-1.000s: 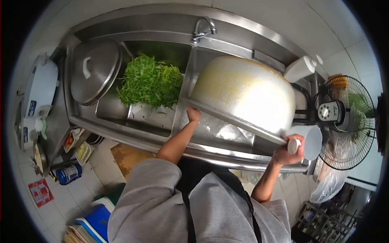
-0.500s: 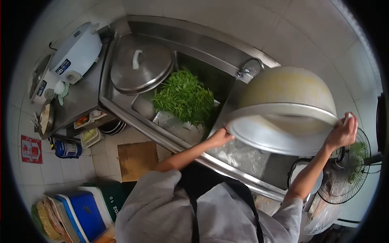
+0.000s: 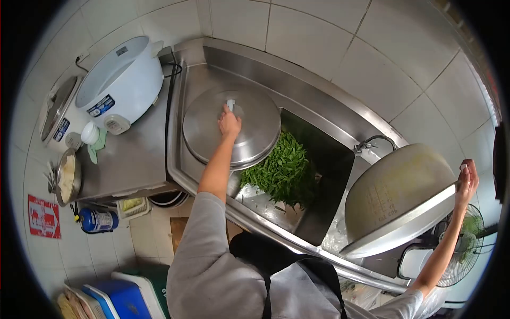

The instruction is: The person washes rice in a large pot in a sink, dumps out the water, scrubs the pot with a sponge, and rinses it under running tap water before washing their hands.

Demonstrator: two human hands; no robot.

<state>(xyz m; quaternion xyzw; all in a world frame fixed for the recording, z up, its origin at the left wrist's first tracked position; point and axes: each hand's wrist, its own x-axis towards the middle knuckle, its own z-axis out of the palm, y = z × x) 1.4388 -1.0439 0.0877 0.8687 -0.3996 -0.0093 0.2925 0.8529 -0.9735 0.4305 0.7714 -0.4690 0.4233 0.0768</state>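
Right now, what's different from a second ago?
The left grip let go of the big pot, moved left and reached the white handle of the lid. The pot swung to face more rightward. The right grip stayed on the pot; the greens stayed in the sink.

Even, moderate light; soft glare on lid (image 3: 257,119); sink basin (image 3: 334,178) shadowed; fisheye curvature, black corners.

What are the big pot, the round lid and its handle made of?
Big pot: metal, probably aluminium, dull and yellow-stained; grey with a soft sheen.
Round lid: metal, perhaps stainless steel, satin finish; grey with soft streaked highlights.
Handle: plastic or coated metal, can't tell; opaque white, no metallic shine.
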